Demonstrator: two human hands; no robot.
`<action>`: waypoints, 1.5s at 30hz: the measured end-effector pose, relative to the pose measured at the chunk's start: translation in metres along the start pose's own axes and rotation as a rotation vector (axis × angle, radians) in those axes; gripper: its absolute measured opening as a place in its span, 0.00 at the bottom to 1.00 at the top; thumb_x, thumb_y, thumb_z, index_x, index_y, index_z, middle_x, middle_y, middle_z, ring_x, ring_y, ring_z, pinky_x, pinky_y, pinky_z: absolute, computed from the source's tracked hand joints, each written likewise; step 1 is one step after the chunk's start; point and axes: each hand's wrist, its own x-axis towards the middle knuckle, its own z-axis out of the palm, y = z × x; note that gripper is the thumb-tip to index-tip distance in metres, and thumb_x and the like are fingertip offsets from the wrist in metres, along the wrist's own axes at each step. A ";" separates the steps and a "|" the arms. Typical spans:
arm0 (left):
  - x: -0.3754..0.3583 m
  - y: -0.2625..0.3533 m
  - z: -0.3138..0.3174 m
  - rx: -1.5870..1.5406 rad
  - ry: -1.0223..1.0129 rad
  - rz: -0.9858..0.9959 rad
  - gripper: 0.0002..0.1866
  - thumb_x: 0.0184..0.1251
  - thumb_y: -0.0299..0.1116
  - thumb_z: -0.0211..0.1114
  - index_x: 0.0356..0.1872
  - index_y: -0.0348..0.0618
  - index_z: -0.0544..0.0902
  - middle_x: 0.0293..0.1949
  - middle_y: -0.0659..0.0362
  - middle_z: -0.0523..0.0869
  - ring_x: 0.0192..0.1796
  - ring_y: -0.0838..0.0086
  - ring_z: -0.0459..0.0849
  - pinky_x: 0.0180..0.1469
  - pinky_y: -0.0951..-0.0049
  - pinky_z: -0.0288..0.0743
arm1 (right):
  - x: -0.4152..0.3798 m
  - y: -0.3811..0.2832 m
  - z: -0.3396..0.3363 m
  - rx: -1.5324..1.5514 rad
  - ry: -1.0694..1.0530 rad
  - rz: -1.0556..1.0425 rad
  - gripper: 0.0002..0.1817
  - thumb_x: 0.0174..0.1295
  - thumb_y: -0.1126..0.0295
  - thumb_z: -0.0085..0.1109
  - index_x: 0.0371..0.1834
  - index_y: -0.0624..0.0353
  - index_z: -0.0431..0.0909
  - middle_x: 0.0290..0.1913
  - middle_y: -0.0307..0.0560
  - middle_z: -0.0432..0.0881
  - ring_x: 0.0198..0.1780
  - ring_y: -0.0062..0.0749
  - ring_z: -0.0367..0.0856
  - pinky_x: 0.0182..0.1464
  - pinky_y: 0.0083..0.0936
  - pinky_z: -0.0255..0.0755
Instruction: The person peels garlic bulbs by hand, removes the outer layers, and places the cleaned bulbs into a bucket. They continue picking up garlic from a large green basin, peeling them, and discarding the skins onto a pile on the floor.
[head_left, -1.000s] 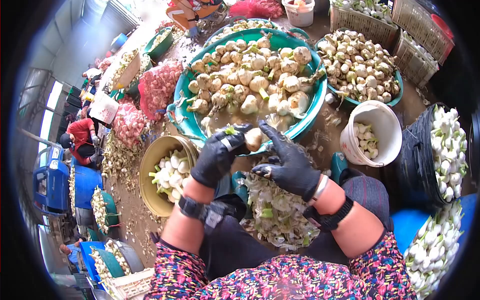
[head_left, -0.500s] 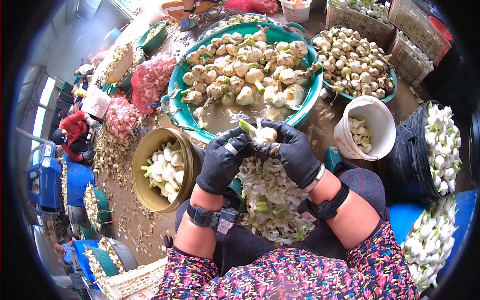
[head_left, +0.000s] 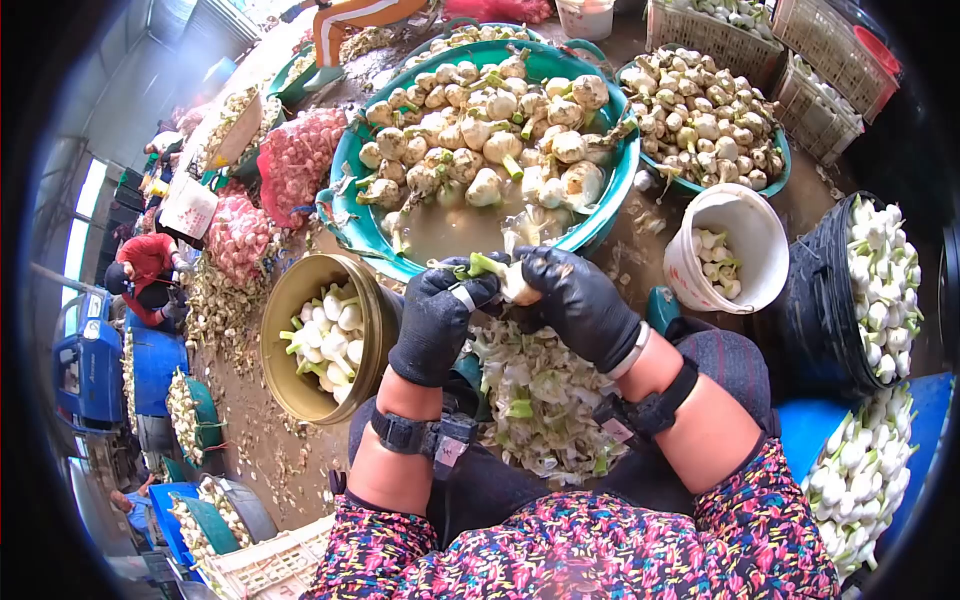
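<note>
A garlic bulb (head_left: 516, 284) with a short green stem is held up between both gloved hands, just in front of the big teal basin. My left hand (head_left: 438, 318), in a black glove, is closed around the stem side. From the other side my right hand (head_left: 585, 305), gloved in black too, grips the bulb with thumb and fingers. Below them a heap of peeled garlic skins (head_left: 545, 400) lies in my lap. The teal basin (head_left: 345, 215) holds many unpeeled bulbs in murky water.
On the left stands a tan bucket (head_left: 275, 375) of white peeled bulbs. To the right are a white bucket (head_left: 690, 265) with a few bulbs, a black tub (head_left: 815, 300) and a second basin (head_left: 785, 165). A person in red (head_left: 150, 265) works at far left.
Both hands have shifted slightly, and the bulb is turned with its stem angled left. At the top, another person's leg has come further into view.
</note>
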 end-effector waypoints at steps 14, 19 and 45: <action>-0.012 -0.004 -0.007 0.149 -0.134 0.092 0.19 0.62 0.28 0.56 0.54 0.34 0.75 0.39 0.57 0.83 0.34 0.78 0.81 0.37 0.79 0.75 | -0.008 -0.008 -0.001 0.276 -0.100 0.218 0.16 0.61 0.60 0.57 0.46 0.59 0.74 0.38 0.40 0.79 0.36 0.23 0.79 0.34 0.20 0.76; -0.006 -0.001 0.006 0.125 -0.044 0.145 0.15 0.62 0.28 0.57 0.48 0.32 0.78 0.37 0.57 0.84 0.34 0.78 0.80 0.35 0.79 0.74 | -0.004 -0.009 0.001 0.149 0.067 0.169 0.16 0.61 0.63 0.57 0.50 0.57 0.73 0.39 0.39 0.79 0.37 0.25 0.80 0.38 0.23 0.79; -0.001 0.004 0.011 0.125 0.026 0.051 0.08 0.57 0.24 0.63 0.38 0.33 0.82 0.36 0.56 0.86 0.38 0.79 0.81 0.42 0.77 0.75 | -0.010 -0.016 0.000 -1.171 0.138 -0.544 0.08 0.46 0.72 0.62 0.31 0.59 0.77 0.30 0.50 0.77 0.36 0.45 0.76 0.40 0.35 0.70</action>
